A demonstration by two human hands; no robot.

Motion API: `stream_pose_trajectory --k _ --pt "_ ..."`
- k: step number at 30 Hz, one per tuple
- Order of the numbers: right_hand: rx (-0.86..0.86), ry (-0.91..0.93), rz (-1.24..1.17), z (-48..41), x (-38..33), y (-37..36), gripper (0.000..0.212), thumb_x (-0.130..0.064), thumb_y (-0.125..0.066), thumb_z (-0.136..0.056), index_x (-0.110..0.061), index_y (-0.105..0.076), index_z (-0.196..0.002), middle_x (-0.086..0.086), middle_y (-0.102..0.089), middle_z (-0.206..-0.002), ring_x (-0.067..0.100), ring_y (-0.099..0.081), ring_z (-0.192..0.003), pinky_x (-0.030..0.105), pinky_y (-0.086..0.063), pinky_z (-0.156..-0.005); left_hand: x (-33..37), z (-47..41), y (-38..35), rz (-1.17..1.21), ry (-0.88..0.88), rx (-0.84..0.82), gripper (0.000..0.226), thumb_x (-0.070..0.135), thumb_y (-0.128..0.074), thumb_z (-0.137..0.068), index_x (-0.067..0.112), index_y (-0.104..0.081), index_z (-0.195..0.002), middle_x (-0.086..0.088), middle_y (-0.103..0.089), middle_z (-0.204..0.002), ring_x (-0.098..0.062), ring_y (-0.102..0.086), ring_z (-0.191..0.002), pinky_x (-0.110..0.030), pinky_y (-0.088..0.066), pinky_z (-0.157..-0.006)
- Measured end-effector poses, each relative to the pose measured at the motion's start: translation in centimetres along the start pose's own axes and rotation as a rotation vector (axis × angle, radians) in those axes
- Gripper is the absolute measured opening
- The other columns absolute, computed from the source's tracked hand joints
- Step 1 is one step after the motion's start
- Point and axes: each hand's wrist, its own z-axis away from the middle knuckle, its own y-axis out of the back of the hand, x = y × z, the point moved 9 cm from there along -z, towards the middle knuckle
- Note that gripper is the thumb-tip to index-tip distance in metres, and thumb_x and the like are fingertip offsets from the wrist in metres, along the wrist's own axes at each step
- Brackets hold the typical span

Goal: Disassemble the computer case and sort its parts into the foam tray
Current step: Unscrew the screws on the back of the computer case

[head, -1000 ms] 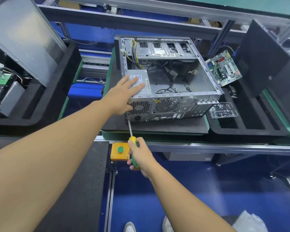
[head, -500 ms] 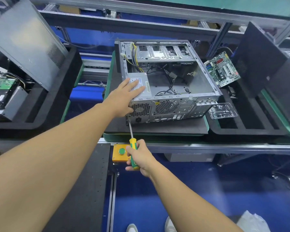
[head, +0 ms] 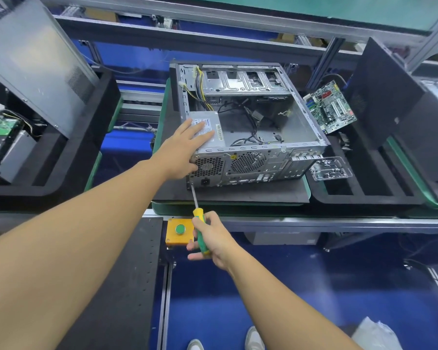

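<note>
At the rear lower-left corner of the computer case (head: 248, 162), the right hand's (head: 213, 243) fingers curl round the screwdriver (head: 199, 223). They have shifted slightly on the handle since a moment ago, while the tip stays at the same spot, so the screw is probably still being backed out. The left hand (head: 185, 150) stays flat, fingers straight, on the power supply (head: 210, 117). Both forearms reach forward. The case lies beside the foam tray (head: 364, 190).

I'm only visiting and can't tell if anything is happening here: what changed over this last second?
Hardly anything. The right hand still grips the screwdriver, its tip at the lower left corner of the computer case, on its back panel. The left hand stays flat on the power supply. Nothing was picked up or let go.
</note>
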Motion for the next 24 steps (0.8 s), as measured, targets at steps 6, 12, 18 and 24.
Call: stream_pose_trajectory --k 6,12,18,24 --pt "-0.013 -0.132 -0.129 0.2 0.6 -0.8 0.033 -0.036 -0.037 -0.107 -0.009 -0.056 -0.109 0.01 -0.063 -0.088 0.017 -0.052 -0.063 0.028 -0.045 -0.047 0.1 0.0 0.1 -0.046 0.007 -0.013 0.098 0.02 -0.075 -0.086 0.033 -0.01 -0.158 0.003 0.0 -0.167 -0.022 0.008 -0.153 -0.049 -0.031 -0.117" --pt "-0.013 -0.012 -0.044 0.4 -0.2 -0.5 0.023 -0.028 -0.056 -0.102 -0.014 -0.044 -0.117 0.011 -0.066 -0.101 0.017 -0.068 -0.067 0.032 -0.058 -0.055 0.2 0.0 0.1 -0.046 0.01 -0.014 0.098 0.02 -0.075 -0.086 0.035 -0.01 -0.158 0.004 0.0 -0.167 -0.021 0.008 -0.153 -0.047 -0.037 -0.112" --pt "-0.02 -0.147 -0.127 0.8 -0.3 -1.1 0.03 -0.04 -0.046 -0.104 -0.012 -0.051 -0.113 0.011 -0.059 -0.091 0.017 -0.049 -0.067 0.029 -0.042 -0.049 0.1 0.0 0.0 -0.046 0.007 -0.013 0.099 0.02 -0.076 -0.085 0.036 -0.01 -0.158 0.004 -0.001 -0.167 -0.021 0.007 -0.153 -0.049 -0.039 -0.111" --pt "0.007 -0.063 -0.045 0.8 -0.1 -0.4 0.016 -0.023 -0.045 -0.106 -0.012 -0.046 -0.118 0.009 -0.069 -0.092 0.017 -0.062 -0.07 0.029 -0.052 -0.055 0.1 0.0 0.1 -0.039 0.009 -0.008 0.098 0.02 -0.076 -0.085 0.035 -0.011 -0.158 0.004 -0.001 -0.167 -0.021 0.007 -0.153 -0.049 -0.039 -0.11"
